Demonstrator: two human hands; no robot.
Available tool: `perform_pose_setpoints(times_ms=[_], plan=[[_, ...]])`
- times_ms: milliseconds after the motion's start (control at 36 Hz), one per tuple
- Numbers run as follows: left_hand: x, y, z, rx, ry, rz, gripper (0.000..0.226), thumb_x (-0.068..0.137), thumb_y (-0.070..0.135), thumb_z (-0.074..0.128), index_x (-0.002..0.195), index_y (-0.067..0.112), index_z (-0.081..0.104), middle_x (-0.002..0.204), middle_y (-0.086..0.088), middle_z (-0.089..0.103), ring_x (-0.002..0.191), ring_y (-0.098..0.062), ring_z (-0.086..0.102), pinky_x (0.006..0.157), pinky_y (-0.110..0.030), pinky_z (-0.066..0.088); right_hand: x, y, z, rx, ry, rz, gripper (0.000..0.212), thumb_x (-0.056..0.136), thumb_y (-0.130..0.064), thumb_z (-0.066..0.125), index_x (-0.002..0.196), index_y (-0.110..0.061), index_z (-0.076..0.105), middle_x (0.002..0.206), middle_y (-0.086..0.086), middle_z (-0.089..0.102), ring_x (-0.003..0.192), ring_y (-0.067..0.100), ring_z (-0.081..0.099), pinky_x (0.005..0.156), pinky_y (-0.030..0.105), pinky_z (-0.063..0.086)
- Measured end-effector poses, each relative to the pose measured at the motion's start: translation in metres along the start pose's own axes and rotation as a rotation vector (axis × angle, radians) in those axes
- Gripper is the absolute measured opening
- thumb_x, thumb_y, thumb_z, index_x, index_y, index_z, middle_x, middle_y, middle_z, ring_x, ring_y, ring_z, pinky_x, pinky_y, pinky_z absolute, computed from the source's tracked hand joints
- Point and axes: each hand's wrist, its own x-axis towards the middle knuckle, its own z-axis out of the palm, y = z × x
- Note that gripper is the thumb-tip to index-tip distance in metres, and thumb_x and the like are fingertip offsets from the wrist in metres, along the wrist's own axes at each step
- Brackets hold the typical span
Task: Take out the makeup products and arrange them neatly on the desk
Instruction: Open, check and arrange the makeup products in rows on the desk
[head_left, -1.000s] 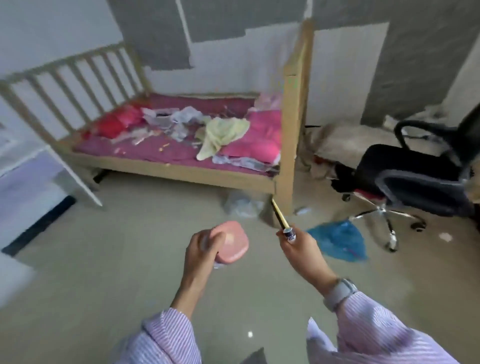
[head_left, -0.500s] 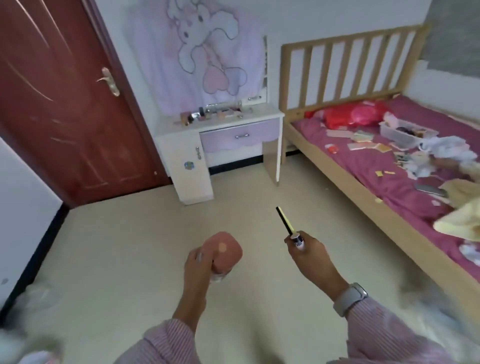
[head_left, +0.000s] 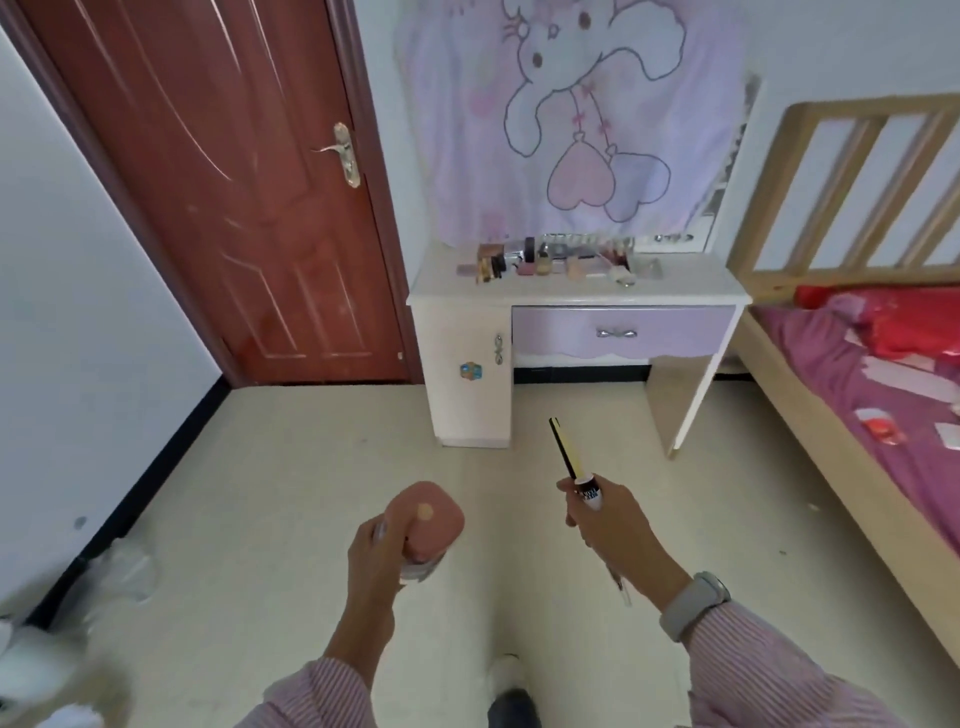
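Note:
My left hand (head_left: 373, 558) grips a pink-lidded jar (head_left: 430, 522) with a clear base, held over the floor. My right hand (head_left: 610, 525) pinches a thin black and yellow makeup pencil (head_left: 566, 452) that points up and away; a second slim stick (head_left: 618, 582) hangs below the fist. Straight ahead stands the white and lilac desk (head_left: 691, 288). A row of several makeup products (head_left: 550, 260) lines the back of its top.
A red-brown door (head_left: 218, 171) is shut to the left of the desk. A wooden bed (head_left: 852, 415) with a magenta sheet and scattered papers runs along the right. Plastic bags (head_left: 119, 571) lie by the left wall. Beige floor lies between me and the desk.
The view has swung left from the bed and chair to face the door and desk, and the desk is nearer. Both hands keep the same hold on their items.

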Motion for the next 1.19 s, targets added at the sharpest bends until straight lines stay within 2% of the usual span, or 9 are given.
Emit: perform_pose_setpoints(times_ms=[250, 445, 500, 639, 833, 972, 1056, 1111, 1195], plan=[[0.217, 0.104, 0.088, -0.022, -0.015, 0.063, 0.057, 0.063, 0.047, 0.072, 0.107, 0.012, 0.059, 0.106, -0.004, 0.060, 0.097, -0.024, 0.059, 0.080, -0.041, 0.050, 0.218, -0.059, -0.006, -0.044, 0.049, 0.017, 0.019, 0.091, -0.011, 0.046, 0.088, -0.025, 0.059, 0.067, 0.001, 0.059, 0.049, 0.007, 0.047, 0.052, 0.025, 0.038], [0.338, 0.157, 0.128, -0.079, -0.138, -0.053, 0.054, 0.067, 0.046, 0.075, 0.096, 0.003, 0.061, 0.084, -0.010, 0.059, 0.069, -0.021, 0.060, 0.056, -0.028, 0.048, 0.351, -0.101, 0.007, 0.043, 0.044, 0.029, 0.015, 0.091, -0.017, 0.054, 0.090, -0.005, 0.064, 0.059, 0.004, 0.059, 0.041, 0.013, 0.041, 0.047, 0.028, 0.034], [0.368, 0.165, 0.136, -0.065, -0.185, -0.079, 0.049, 0.071, 0.043, 0.074, 0.095, 0.002, 0.061, 0.079, -0.010, 0.059, 0.063, -0.019, 0.060, 0.054, -0.026, 0.047, 0.386, -0.116, 0.021, 0.106, -0.021, 0.031, 0.018, 0.089, -0.017, 0.057, 0.090, 0.000, 0.063, 0.063, 0.005, 0.060, 0.040, 0.014, 0.039, 0.044, 0.026, 0.033], [0.446, 0.181, 0.162, 0.000, -0.190, -0.125, 0.042, 0.080, 0.040, 0.067, 0.107, 0.008, 0.060, 0.104, -0.010, 0.066, 0.091, -0.025, 0.065, 0.061, -0.029, 0.051, 0.479, -0.139, 0.063, 0.102, -0.266, 0.050, 0.018, 0.089, -0.022, 0.060, 0.075, -0.010, 0.057, 0.055, 0.003, 0.054, 0.038, 0.010, 0.041, 0.044, 0.021, 0.035], [0.579, 0.220, 0.185, 0.048, -0.247, -0.192, 0.056, 0.074, 0.052, 0.069, 0.106, 0.006, 0.061, 0.097, -0.012, 0.069, 0.082, -0.024, 0.067, 0.068, -0.035, 0.054, 0.642, -0.148, 0.104, 0.180, -0.400, 0.211, 0.026, 0.088, -0.014, 0.061, 0.067, -0.013, 0.045, 0.047, -0.003, 0.039, 0.037, 0.008, 0.035, 0.040, 0.020, 0.032], [0.670, 0.236, 0.181, -0.050, -0.295, -0.354, 0.031, 0.087, 0.019, 0.061, 0.114, 0.003, 0.060, 0.109, -0.017, 0.066, 0.091, -0.026, 0.065, 0.067, -0.034, 0.056, 0.736, -0.156, 0.127, 0.345, -0.354, 0.376, 0.023, 0.089, -0.005, 0.057, 0.073, -0.011, 0.041, 0.056, 0.002, 0.036, 0.043, 0.009, 0.032, 0.039, 0.020, 0.031], [0.723, 0.234, 0.182, -0.080, -0.204, -0.456, 0.032, 0.087, 0.005, 0.060, 0.117, -0.005, 0.056, 0.112, -0.024, 0.062, 0.096, -0.035, 0.063, 0.061, -0.035, 0.055, 0.784, -0.160, 0.134, 0.220, -0.214, 0.369, 0.012, 0.087, -0.009, 0.059, 0.093, -0.010, 0.049, 0.067, 0.004, 0.045, 0.049, 0.010, 0.037, 0.042, 0.021, 0.034], [0.757, 0.240, 0.190, -0.093, -0.123, -0.465, 0.026, 0.087, 0.003, 0.060, 0.112, -0.004, 0.056, 0.110, -0.023, 0.062, 0.091, -0.033, 0.063, 0.056, -0.033, 0.056, 0.818, -0.162, 0.137, 0.075, -0.149, 0.316, 0.031, 0.087, -0.017, 0.062, 0.112, -0.009, 0.046, 0.079, 0.004, 0.051, 0.056, 0.009, 0.042, 0.046, 0.018, 0.037], [0.812, 0.246, 0.205, -0.019, -0.023, -0.408, 0.031, 0.085, 0.008, 0.065, 0.114, 0.000, 0.058, 0.109, -0.017, 0.062, 0.092, -0.029, 0.062, 0.061, -0.031, 0.055, 0.861, -0.172, 0.145, -0.060, -0.082, 0.208, 0.021, 0.088, -0.015, 0.060, 0.103, -0.007, 0.048, 0.081, 0.000, 0.052, 0.066, 0.009, 0.048, 0.051, 0.009, 0.037]])
